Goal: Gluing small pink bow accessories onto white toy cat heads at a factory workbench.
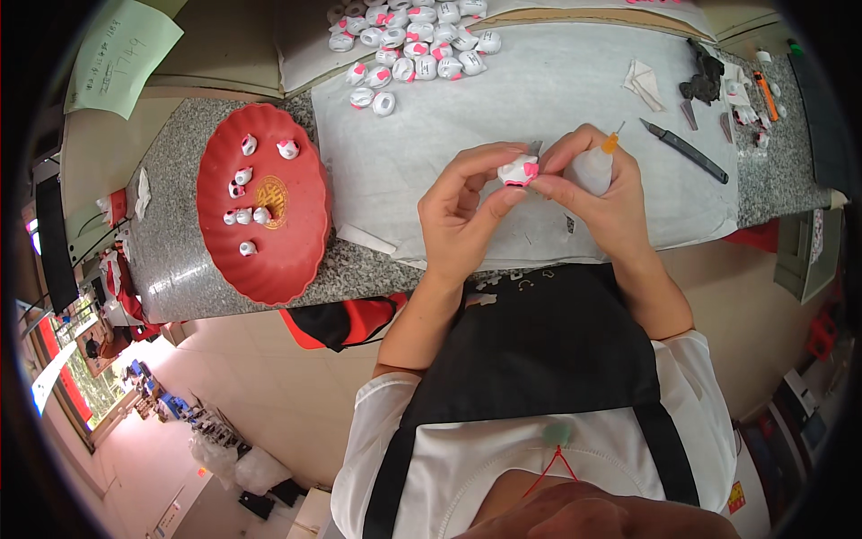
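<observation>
White bow-trimmed figurine head (515, 171): right of the red scalloped tray (301, 235), clamped by fingertips of left hand (460, 205) and right hand (612, 212), apparently for steadiness. Needle-tipped squeeze bottle (593, 171): cradled in the right palm, presumably so finger and thumb can pinch.

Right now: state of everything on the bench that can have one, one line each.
Left hand: pinching the piece
Right hand: pinching the same piece, palming the bottle
White-and-pink cat-head piece: held up between both hands
Squeeze bottle: held, orange-based needle uncapped
Red scalloped tray: partly filled
Utility knife: lying loose, blade seemingly out
White paper: spread out
Black wrap: crumpled
</observation>
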Tool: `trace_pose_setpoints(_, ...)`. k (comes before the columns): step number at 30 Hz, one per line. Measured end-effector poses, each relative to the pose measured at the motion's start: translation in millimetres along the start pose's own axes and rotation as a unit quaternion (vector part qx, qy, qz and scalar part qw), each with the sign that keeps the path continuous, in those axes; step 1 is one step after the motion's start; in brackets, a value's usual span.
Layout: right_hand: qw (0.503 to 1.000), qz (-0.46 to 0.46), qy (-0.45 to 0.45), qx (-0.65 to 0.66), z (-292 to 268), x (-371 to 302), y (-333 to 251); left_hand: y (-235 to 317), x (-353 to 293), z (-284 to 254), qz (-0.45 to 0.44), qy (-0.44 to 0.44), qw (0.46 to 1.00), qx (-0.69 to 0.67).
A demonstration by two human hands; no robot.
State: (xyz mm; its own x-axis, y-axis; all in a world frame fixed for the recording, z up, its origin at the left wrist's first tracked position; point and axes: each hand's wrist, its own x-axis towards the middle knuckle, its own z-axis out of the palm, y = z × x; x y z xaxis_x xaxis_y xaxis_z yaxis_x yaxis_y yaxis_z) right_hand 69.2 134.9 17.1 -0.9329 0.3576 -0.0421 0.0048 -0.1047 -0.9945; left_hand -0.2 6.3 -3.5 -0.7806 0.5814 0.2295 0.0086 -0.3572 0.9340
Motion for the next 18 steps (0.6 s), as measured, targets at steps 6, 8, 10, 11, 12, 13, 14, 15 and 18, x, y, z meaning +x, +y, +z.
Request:
trace_pose_setpoints(6,0.996,-0.036,-0.023,0.077,5,-1,-3,0,-1,-3,-0.055,-0.004,0.989,-0.14)
trace_pose_setpoints(8,0.997,-0.026,-0.035,0.066,9,0,-5,-1,-3,-3,-0.055,-0.016,0.986,-0.156)
trace_pose_setpoints(10,0.997,-0.016,-0.043,0.055,8,-1,-5,-2,-4,-3,-0.049,-0.022,0.987,-0.154)
trace_pose_setpoints(11,0.997,-0.033,-0.05,0.045,5,0,-3,-1,-4,-2,-0.05,-0.024,0.986,-0.155)
trace_pose_setpoints(12,0.996,-0.05,-0.057,0.036,4,-1,-1,0,-4,-1,-0.061,-0.022,0.988,-0.143)
trace_pose_setpoints(13,0.997,-0.05,-0.056,0.036,3,-1,-1,1,-4,-1,-0.073,-0.02,0.989,-0.13)
trace_pose_setpoints(14,0.997,-0.052,-0.052,0.038,3,-2,-1,2,-4,-1,-0.073,-0.02,0.989,-0.13)
trace_pose_setpoints(15,0.997,-0.054,-0.047,0.039,2,-2,-1,2,-4,0,-0.075,-0.026,0.988,-0.132)
trace_pose_setpoints(18,0.997,-0.05,-0.047,0.028,1,-3,-2,1,-5,-1,-0.069,-0.035,0.989,-0.124)
